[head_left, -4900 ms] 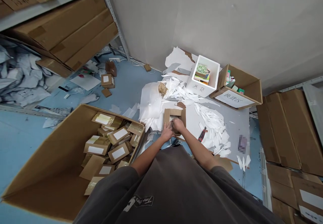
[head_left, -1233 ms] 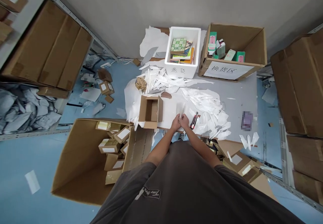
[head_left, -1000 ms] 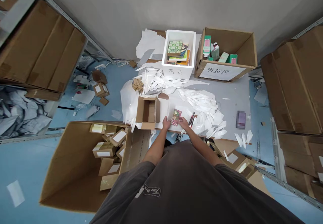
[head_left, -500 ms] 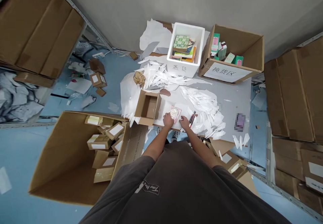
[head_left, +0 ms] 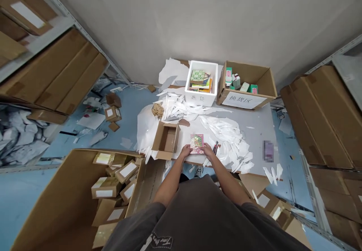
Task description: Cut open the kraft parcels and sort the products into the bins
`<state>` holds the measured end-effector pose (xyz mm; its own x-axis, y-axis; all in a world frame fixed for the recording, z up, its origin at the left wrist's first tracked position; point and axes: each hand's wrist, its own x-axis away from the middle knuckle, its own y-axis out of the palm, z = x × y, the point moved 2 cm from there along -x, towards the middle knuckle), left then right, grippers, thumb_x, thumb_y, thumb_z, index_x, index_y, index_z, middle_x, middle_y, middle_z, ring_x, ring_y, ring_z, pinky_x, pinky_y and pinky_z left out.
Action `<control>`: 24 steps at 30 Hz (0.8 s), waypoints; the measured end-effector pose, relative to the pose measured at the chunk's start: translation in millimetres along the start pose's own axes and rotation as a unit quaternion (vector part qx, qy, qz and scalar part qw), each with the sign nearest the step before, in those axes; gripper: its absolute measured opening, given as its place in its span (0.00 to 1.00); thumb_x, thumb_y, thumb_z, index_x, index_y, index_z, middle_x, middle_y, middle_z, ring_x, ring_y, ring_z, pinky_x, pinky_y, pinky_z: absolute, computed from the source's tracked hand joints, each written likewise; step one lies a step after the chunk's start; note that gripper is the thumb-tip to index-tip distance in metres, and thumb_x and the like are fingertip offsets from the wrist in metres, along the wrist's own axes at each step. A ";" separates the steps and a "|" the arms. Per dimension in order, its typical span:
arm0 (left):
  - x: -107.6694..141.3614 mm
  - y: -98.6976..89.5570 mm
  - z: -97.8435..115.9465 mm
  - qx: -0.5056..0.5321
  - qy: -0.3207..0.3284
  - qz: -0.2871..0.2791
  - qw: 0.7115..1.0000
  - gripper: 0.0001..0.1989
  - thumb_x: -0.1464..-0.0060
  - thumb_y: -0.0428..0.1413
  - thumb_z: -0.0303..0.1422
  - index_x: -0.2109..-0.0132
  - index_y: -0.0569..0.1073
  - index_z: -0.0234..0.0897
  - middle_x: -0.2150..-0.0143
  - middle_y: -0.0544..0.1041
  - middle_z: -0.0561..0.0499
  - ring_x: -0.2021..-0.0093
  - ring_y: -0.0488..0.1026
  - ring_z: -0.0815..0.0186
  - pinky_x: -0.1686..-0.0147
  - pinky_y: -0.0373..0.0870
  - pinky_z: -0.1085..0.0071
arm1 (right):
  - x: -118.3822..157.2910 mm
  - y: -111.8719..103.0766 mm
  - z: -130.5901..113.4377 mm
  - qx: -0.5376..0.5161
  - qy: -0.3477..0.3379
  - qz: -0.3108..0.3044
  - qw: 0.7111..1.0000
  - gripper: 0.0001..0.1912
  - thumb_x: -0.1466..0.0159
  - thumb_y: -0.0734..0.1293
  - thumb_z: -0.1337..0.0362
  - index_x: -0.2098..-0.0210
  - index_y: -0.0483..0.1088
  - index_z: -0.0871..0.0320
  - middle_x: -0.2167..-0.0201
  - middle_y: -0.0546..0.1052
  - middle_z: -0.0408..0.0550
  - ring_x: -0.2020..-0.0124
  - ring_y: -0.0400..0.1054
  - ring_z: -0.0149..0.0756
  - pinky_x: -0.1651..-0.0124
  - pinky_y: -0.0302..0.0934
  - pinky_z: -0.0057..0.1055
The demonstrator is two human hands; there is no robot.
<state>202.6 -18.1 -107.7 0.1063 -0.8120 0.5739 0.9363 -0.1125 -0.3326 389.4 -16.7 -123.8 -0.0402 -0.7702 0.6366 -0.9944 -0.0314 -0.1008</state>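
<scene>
A small square pink item with a green, colourful picture on its face [head_left: 197,141] is held near the table's front edge. Whether it is a booklet or a flat box I cannot tell. My left hand [head_left: 186,151] grips its lower left side, and my right hand [head_left: 207,150] grips its lower right side. Left of my hands, an open small cardboard box [head_left: 166,140] lies with its opening towards me. Dark, slim tools with some red [head_left: 215,147] lie just right of my right hand, their kind unclear.
White paper strips [head_left: 233,140] are heaped across the table. Behind them stand a white bin [head_left: 201,99] holding books and a labelled carton [head_left: 245,99] with green-and-white boxes. A large carton of parcels [head_left: 51,198] is at lower left. Loaded shelves flank both sides.
The pink item has turned squarer to me, and its picture now shows clearly. My right hand has moved from beside it to grip its right side. The view has tilted upward.
</scene>
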 end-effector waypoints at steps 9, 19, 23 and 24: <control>35.7 -6.7 77.5 -0.033 0.188 0.066 0.979 0.27 0.41 0.66 0.33 0.35 0.75 0.41 0.46 0.80 0.43 0.50 0.80 0.58 0.46 0.78 0.61 | 53.8 -40.3 -69.3 -0.133 -0.128 -0.011 0.983 0.30 0.51 0.76 0.48 0.52 0.69 0.49 0.57 0.84 0.48 0.60 0.79 0.45 0.60 0.72 0.36; 64.6 31.1 126.2 0.018 0.356 -0.019 0.934 0.34 0.32 0.58 0.34 0.22 0.62 0.43 0.33 0.72 0.37 0.35 0.75 0.53 0.46 0.81 0.61 | 75.8 -39.2 -100.3 -0.167 -0.281 -0.011 0.945 0.37 0.51 0.80 0.56 0.42 0.78 0.50 0.37 0.78 0.53 0.37 0.73 0.52 0.39 0.73 0.47; 55.6 21.5 121.4 0.093 0.333 -0.048 0.937 0.36 0.35 0.59 0.34 0.23 0.62 0.41 0.28 0.70 0.36 0.34 0.75 0.52 0.44 0.81 0.60 | 85.8 -37.4 -101.0 -0.123 -0.310 -0.065 0.941 0.34 0.47 0.77 0.57 0.40 0.79 0.46 0.30 0.72 0.50 0.30 0.66 0.52 0.35 0.70 0.45; 53.0 16.1 119.8 0.102 0.322 -0.051 0.940 0.37 0.35 0.59 0.34 0.22 0.62 0.41 0.28 0.70 0.36 0.34 0.75 0.52 0.43 0.80 0.59 | 87.0 -38.8 -100.1 -0.101 -0.316 -0.070 0.941 0.32 0.46 0.76 0.57 0.40 0.80 0.46 0.29 0.71 0.49 0.29 0.65 0.51 0.35 0.69 0.45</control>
<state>263.4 5.7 7.0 -0.1511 -0.9885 0.0021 0.9822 -0.1503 -0.1129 414.7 -18.8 12.0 0.0947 -0.9945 0.0455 -0.9866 -0.0876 0.1379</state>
